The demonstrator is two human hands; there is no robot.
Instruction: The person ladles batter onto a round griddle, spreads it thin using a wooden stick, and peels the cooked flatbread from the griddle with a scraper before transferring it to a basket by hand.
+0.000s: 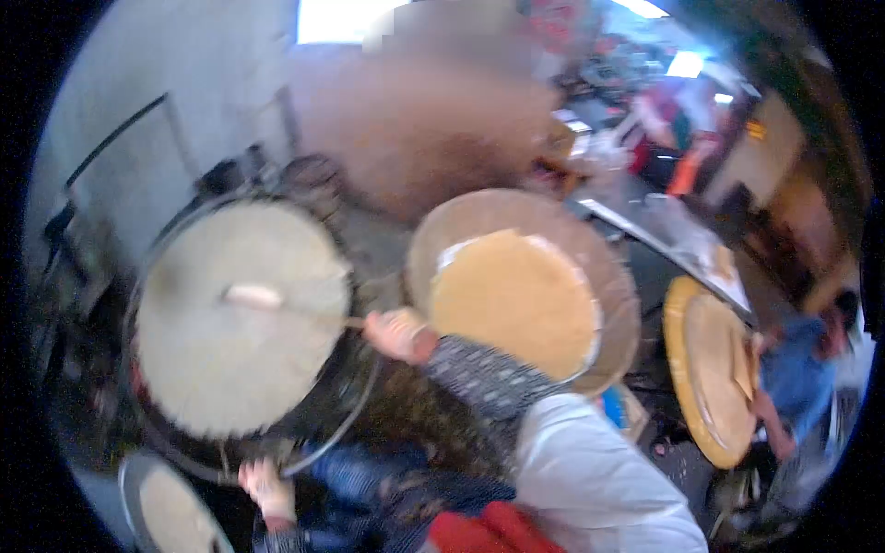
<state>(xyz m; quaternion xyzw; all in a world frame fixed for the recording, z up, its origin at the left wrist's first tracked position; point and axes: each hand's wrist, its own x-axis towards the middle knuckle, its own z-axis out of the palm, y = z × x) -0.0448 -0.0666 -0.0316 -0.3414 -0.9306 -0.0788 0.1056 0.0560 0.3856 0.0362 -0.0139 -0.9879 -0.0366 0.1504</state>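
Pale wall (166,83) as backdrop, a right hand (398,334) grips a thin stick (354,323) over a round pale surface (235,378); the left hand (267,490) is near its edge, grip unclear.

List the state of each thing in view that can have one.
Pale round layer: spread out flat.
Spreader: on that layer, handle gripped.
Right hand: closed on the handle.
Left hand: grip unclear.
Wide brown bowl: holding a tan round sheet.
Lower-left basin: holding something pale.
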